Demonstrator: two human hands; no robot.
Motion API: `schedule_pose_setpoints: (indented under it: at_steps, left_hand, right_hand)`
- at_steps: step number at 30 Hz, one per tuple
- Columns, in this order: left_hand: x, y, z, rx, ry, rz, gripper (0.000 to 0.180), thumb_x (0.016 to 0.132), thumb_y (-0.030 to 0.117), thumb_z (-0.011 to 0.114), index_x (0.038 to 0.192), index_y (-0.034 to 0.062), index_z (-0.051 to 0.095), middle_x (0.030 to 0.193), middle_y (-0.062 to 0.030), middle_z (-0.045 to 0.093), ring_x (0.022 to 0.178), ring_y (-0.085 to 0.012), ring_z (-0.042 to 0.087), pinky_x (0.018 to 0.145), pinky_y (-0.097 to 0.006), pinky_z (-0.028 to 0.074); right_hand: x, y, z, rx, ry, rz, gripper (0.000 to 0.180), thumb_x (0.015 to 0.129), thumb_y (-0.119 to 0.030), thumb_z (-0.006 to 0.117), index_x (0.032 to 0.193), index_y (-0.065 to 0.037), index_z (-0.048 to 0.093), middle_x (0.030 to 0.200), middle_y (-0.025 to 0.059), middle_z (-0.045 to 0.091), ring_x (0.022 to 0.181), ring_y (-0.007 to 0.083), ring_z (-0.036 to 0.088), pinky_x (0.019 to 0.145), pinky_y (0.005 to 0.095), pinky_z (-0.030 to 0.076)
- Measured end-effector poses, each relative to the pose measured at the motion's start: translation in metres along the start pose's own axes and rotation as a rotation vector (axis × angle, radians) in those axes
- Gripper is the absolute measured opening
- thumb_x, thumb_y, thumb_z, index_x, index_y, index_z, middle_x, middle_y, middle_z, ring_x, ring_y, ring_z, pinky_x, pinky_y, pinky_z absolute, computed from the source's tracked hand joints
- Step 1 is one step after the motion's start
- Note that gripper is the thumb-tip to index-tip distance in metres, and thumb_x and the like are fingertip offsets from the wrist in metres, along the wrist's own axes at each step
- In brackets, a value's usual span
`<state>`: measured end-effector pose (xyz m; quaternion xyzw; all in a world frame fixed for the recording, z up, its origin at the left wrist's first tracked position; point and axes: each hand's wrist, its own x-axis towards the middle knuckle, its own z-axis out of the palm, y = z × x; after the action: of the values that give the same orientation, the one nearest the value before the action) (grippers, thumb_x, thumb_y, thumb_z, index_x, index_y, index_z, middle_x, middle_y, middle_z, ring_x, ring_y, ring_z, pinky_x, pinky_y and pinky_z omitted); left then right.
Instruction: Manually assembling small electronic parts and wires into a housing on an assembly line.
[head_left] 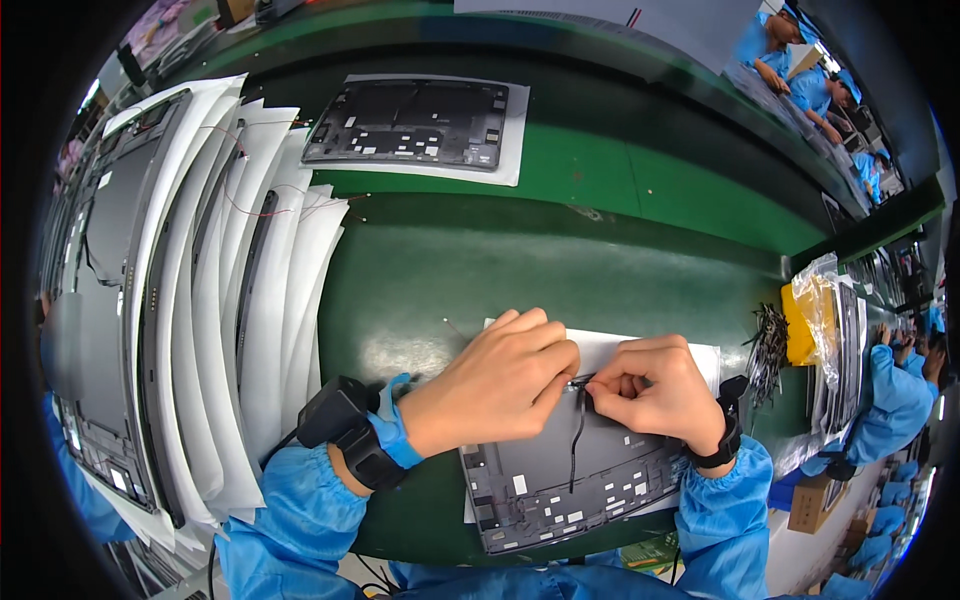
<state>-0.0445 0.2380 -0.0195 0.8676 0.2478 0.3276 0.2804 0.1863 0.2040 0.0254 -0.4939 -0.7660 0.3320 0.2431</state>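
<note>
A dark grey tablet back housing [540, 465] lies on white sheet paper on the green bench before me, its inner side up. Over its upper part, my left hand [505, 375] and my right hand [655, 390] meet with fingertips nearly touching. Both are closed in a pinch at the upper end of a black flat cable [577, 440]. The cable's lower part hangs loose across the housing. A small dark end shows between the fingertips, partly hidden by them. Black bands circle both wrists, with a blue strip on the left one.
At left stands a stack of housings [105, 230] interleaved with white sheets [285, 290], thin red wires trailing out. Another housing [410, 120] lies on the far shelf. Black strips [768, 345] are heaped beside a yellow bin [808, 320] at right. Co-workers in blue sit farther right.
</note>
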Motion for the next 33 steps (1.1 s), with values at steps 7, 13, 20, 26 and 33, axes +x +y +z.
schedule_pose_setpoints:
  at_steps: [7,13,20,26,33]
  left_hand:
    - [-0.001,0.001,-0.002,0.008,-0.008,-0.001,0.004,0.090,0.005,0.066,0.090,0.0011,0.067,0.086,-0.0095,0.059,0.087,-0.0282,0.055,0.078,-0.041,0.044]
    - [0.000,0.001,-0.002,0.007,-0.010,-0.011,0.003,0.089,0.005,0.066,0.090,0.0012,0.067,0.086,-0.0091,0.059,0.087,-0.0278,0.056,0.078,-0.041,0.044]
    - [0.001,0.001,-0.001,0.000,-0.019,-0.012,0.004,0.089,0.005,0.067,0.089,0.0012,0.067,0.085,-0.0090,0.059,0.086,-0.0277,0.055,0.077,-0.041,0.044]
    - [0.000,0.001,0.001,0.035,0.006,0.026,0.010,0.084,0.000,0.070,0.091,0.0058,0.068,0.087,-0.0052,0.060,0.083,-0.0254,0.056,0.073,-0.039,0.042]
    - [-0.003,0.003,-0.002,0.141,-0.019,0.140,0.020,0.074,-0.001,0.074,0.092,0.0076,0.075,0.085,-0.0034,0.055,0.080,-0.0226,0.057,0.070,-0.036,0.046]
  right_hand:
    - [0.000,0.002,0.004,0.002,0.060,-0.023,0.009,0.074,0.000,0.083,0.074,0.000,0.074,0.065,0.0079,0.069,0.053,0.0147,0.061,0.050,0.0283,0.047]
    - [0.000,0.005,0.002,0.000,0.050,-0.012,0.011,0.075,-0.001,0.084,0.073,0.002,0.073,0.067,0.0094,0.071,0.053,0.0157,0.063,0.050,0.0293,0.049]
    - [-0.001,0.005,0.003,-0.012,0.056,-0.011,0.018,0.077,-0.003,0.085,0.070,0.002,0.070,0.068,0.0102,0.071,0.053,0.0158,0.064,0.051,0.0297,0.050]
    - [-0.001,0.003,0.001,0.009,0.088,0.084,0.019,0.080,-0.006,0.087,0.073,0.002,0.070,0.065,0.0084,0.069,0.052,0.0144,0.062,0.052,0.0292,0.049]
    - [0.000,0.012,-0.002,0.075,0.099,0.023,0.011,0.080,-0.003,0.084,0.079,0.001,0.074,0.068,0.0054,0.066,0.055,0.0143,0.061,0.051,0.0304,0.048]
